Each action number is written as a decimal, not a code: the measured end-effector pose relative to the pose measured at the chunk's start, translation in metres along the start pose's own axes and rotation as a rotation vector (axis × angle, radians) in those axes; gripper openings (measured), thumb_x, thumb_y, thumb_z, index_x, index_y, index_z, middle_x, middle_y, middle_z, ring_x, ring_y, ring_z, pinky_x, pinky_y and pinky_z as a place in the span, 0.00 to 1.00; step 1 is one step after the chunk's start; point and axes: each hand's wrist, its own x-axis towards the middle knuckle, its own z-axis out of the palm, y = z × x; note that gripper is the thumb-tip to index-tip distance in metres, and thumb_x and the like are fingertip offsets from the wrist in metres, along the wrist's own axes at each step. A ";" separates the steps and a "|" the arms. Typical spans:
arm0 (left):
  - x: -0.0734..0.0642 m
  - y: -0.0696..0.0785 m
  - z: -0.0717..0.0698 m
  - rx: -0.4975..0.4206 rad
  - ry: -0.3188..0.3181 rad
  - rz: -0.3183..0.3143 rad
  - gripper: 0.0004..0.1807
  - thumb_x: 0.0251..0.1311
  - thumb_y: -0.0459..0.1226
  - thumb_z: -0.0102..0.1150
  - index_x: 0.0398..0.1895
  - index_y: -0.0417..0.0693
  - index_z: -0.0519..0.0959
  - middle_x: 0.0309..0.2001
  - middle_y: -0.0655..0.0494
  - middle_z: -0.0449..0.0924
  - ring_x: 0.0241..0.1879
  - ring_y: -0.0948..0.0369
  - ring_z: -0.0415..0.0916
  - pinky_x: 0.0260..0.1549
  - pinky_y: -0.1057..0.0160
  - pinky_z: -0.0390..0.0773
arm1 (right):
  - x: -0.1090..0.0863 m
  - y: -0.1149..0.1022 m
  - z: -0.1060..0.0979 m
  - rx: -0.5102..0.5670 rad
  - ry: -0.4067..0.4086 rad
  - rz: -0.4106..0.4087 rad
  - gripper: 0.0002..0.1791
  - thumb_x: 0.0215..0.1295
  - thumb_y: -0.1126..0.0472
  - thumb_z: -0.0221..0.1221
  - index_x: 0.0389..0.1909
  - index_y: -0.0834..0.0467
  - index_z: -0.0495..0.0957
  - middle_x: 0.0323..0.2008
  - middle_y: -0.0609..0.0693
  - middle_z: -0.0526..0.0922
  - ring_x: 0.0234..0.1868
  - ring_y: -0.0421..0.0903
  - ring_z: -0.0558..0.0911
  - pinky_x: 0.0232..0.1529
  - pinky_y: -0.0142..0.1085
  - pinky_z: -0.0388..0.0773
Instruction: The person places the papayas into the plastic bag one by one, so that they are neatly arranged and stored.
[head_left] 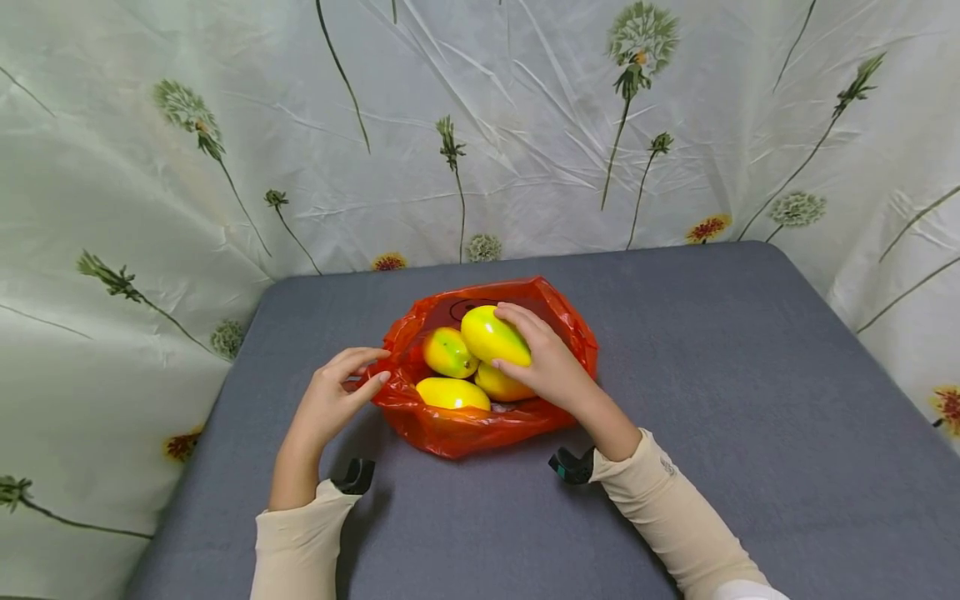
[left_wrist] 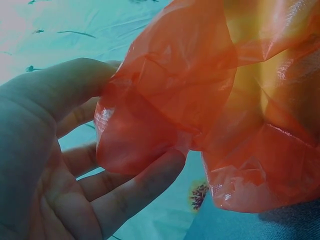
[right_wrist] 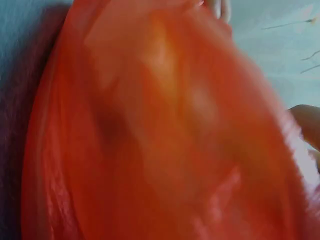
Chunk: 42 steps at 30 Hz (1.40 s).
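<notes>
A red plastic bag (head_left: 457,437) lies with its mouth spread wide in the head view, several yellow mangoes inside. My right hand (head_left: 553,367) grips one yellow mango (head_left: 487,332) from its right side, fingers over the top and thumb below, above the others. Under it lie a yellow-green mango (head_left: 448,352), a mango by the near rim (head_left: 453,393) and one partly hidden mango (head_left: 501,385). At the left rim, my left hand (head_left: 330,396) holds the bag's edge between curved thumb and fingers. The left wrist view shows the thin film (left_wrist: 145,110) between them.
The bag stands on a grey cloth-covered table (head_left: 720,400). Behind and beside the table hangs a pale curtain (head_left: 525,125) printed with dandelions. Red film fills most of the right wrist view. Each wrist carries a black device, such as the right one (head_left: 572,465).
</notes>
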 end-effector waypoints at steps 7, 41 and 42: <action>0.000 -0.001 0.001 -0.002 0.007 0.007 0.16 0.55 0.40 0.60 0.47 0.47 0.78 0.46 0.55 0.74 0.36 0.61 0.68 0.33 0.58 0.76 | 0.008 0.013 0.000 -0.042 -0.022 0.065 0.33 0.53 0.62 0.63 0.60 0.62 0.62 0.62 0.55 0.61 0.61 0.48 0.61 0.58 0.43 0.59; 0.000 0.000 0.001 -0.005 -0.008 -0.013 0.16 0.56 0.40 0.59 0.47 0.46 0.77 0.47 0.53 0.74 0.37 0.58 0.69 0.34 0.56 0.76 | 0.014 0.015 -0.004 -0.055 -0.027 0.187 0.19 0.59 0.64 0.57 0.52 0.60 0.70 0.52 0.54 0.70 0.54 0.48 0.68 0.53 0.43 0.65; 0.000 0.001 0.001 -0.005 -0.008 -0.016 0.16 0.56 0.40 0.59 0.47 0.46 0.77 0.47 0.53 0.74 0.37 0.59 0.69 0.34 0.56 0.76 | 0.013 0.015 -0.005 -0.053 -0.019 0.180 0.19 0.60 0.64 0.57 0.52 0.60 0.70 0.52 0.54 0.70 0.54 0.48 0.68 0.53 0.43 0.65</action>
